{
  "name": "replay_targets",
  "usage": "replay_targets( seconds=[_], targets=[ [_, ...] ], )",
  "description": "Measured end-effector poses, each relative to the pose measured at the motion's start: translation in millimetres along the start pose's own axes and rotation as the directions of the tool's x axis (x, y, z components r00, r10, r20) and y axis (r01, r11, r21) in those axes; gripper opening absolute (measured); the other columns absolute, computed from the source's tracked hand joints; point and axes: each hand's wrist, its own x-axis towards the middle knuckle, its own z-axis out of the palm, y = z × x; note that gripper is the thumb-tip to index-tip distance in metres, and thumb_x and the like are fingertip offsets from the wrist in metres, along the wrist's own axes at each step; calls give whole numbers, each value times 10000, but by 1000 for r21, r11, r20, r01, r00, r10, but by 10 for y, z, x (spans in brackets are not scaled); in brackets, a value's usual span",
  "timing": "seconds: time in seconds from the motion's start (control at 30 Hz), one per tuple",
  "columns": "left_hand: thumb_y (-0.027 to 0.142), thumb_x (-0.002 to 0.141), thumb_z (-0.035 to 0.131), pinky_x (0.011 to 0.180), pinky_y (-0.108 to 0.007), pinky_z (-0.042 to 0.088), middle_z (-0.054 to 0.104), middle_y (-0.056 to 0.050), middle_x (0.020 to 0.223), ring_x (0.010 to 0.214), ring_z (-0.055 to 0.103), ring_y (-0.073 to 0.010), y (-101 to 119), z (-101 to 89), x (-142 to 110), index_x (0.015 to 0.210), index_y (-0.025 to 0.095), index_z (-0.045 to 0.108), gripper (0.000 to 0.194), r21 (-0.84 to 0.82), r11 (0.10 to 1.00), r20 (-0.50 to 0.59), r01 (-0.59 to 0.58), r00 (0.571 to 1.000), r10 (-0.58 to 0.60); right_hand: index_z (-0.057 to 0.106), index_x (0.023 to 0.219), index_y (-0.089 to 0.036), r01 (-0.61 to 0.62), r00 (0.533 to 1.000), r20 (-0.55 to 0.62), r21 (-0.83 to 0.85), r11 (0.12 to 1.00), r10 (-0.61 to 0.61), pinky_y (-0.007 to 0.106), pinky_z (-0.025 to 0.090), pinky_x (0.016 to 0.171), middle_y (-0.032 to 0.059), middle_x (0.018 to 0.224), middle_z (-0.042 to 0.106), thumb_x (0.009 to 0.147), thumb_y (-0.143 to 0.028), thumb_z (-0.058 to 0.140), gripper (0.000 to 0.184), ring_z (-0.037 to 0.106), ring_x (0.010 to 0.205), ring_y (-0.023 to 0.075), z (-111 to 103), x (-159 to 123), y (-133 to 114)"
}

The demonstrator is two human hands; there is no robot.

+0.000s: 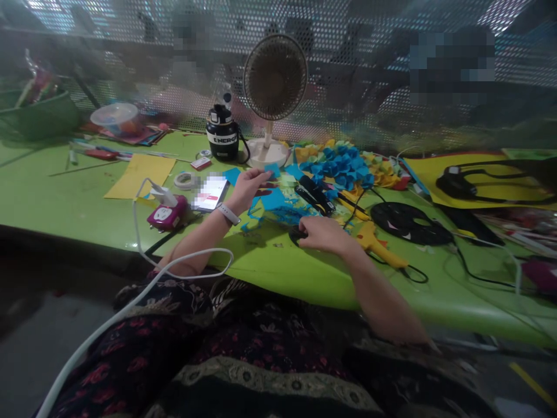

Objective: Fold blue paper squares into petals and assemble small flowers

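My left hand [250, 187], with a pale watch band on its wrist, pinches a small blue paper piece [273, 169] above the table. My right hand [324, 233] is closed on the black handle of what look like scissors [296, 234]; their blades cannot be made out. Between the hands lie blue paper scraps [282, 213] and a larger blue sheet [273, 199]. Just beyond my right hand is a black stapler [314, 194]. Behind it rises a heap of folded blue paper pieces [342, 165], with yellow ones mixed in.
A fan [275, 78] and a black bottle [222, 133] stand at the back. On the left are a phone [213, 191], a tape roll [185, 180] and a purple power adapter [167, 213] with a white cable. A yellow glue gun [380, 247] and black disc [411, 223] lie right.
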Motion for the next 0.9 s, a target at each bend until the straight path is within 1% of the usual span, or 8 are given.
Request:
replay_targets(
  seconds=[0.1, 0.2, 0.3, 0.4, 0.53, 0.6, 0.73, 0.9],
  targets=[
    [294, 853, 762, 571, -182, 503, 755, -42, 829, 640, 727, -117, 16, -7, 4, 845, 157, 577, 231, -17, 1000, -3, 2, 1000, -2, 661, 850, -218, -25, 1000, -2, 126, 992, 26, 307, 366, 595, 72, 873, 734, 703, -259, 690, 156, 646, 776, 238, -43, 20, 121],
    [274, 872, 742, 570, -185, 504, 744, -28, 827, 656, 725, -113, 25, -14, 4, 840, 163, 579, 199, -24, 999, -14, -25, 1000, 25, 654, 836, -217, -53, 992, -87, 363, 930, 90, 298, 415, 607, 49, 838, 724, 669, -255, 721, 184, 629, 724, 204, -81, 48, 248],
    [248, 846, 764, 596, -178, 513, 732, -14, 827, 698, 722, -102, 25, -14, -3, 860, 161, 608, 179, -17, 999, 10, -51, 999, 51, 626, 816, -208, 11, 965, -205, 659, 752, 166, 282, 452, 585, 26, 762, 685, 659, -281, 741, 208, 590, 649, 158, -85, 85, 313],
    [230, 823, 776, 608, -174, 518, 729, -13, 833, 731, 716, -102, 28, -8, -7, 878, 158, 638, 165, -19, 998, 31, -61, 998, 62, 606, 803, -200, 57, 941, -236, 819, 571, 244, 272, 449, 537, 6, 698, 638, 653, -336, 762, 256, 542, 580, 128, -63, 118, 312],
    [218, 841, 755, 606, -162, 509, 720, -7, 840, 779, 710, -101, 42, -12, -1, 837, 167, 636, 129, -30, 992, -55, -123, 991, 121, 604, 771, -199, 74, 925, -247, 862, 501, 288, 264, 429, 493, -14, 643, 605, 611, -406, 824, 342, 507, 529, 112, -38, 146, 301],
    [227, 869, 731, 591, -154, 498, 716, -6, 826, 766, 708, -96, 44, -14, -5, 824, 169, 630, 125, -29, 993, -61, -116, 992, 114, 591, 754, -206, 97, 909, -265, 885, 455, 323, 263, 432, 480, -24, 613, 589, 578, -471, 855, 412, 500, 511, 109, -36, 159, 304],
    [290, 887, 734, 603, -172, 504, 748, -39, 873, 740, 723, -103, 30, 23, -52, 861, 157, 641, 165, -6, 998, 37, -67, 997, 67, 561, 759, -217, 104, 911, -228, 933, 344, 344, 263, 462, 480, -22, 642, 602, 507, -590, 890, 557, 513, 528, 111, -43, 181, 264],
    [278, 923, 698, 619, -176, 530, 770, -62, 878, 738, 733, -107, 6, 127, -140, 903, 130, 643, 159, -6, 1000, 118, -17, 993, 18, 539, 795, -227, 80, 947, -178, 937, 340, 268, 265, 466, 498, -17, 690, 606, 525, -661, 865, 606, 524, 575, 120, -8, 191, 130]
  ],
)
